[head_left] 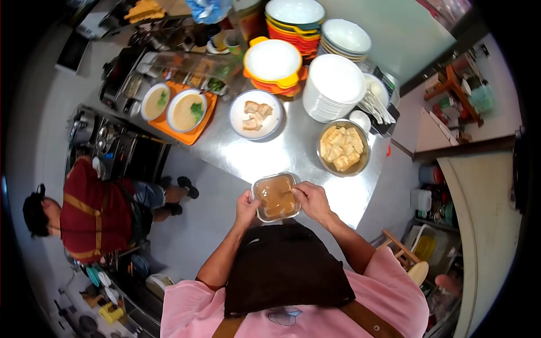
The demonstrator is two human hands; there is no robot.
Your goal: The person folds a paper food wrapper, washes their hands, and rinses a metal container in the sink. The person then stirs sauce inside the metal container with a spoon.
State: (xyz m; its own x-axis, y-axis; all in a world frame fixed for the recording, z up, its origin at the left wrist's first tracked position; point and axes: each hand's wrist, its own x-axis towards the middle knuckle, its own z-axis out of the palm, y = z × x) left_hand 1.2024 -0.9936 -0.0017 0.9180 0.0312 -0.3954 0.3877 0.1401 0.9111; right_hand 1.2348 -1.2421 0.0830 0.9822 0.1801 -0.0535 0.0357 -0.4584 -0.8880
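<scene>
A squarish container (276, 209) of brown sauce is held just off the near edge of the steel table, in front of my apron. My left hand (246, 210) is closed on its left side, the thumb over the rim. At the right rim my right hand (311, 199) is closed, with thumb and fingertips pinched together over the sauce. Whether those fingertips also hold something small cannot be made out. Beyond the container stands a white bowl (270, 125) with pieces of meat in it. To its right is a metal bowl (322, 160) of fried tofu-like chunks.
An orange tray (207, 121) carries two bowls of pale soup with green herbs. Stacked white bowls (333, 87), orange-handled bowls (273, 62) and white spoons (376, 104) stand along the back of the steel table (225, 155). A co-worker (96, 211) is at the stove side, left.
</scene>
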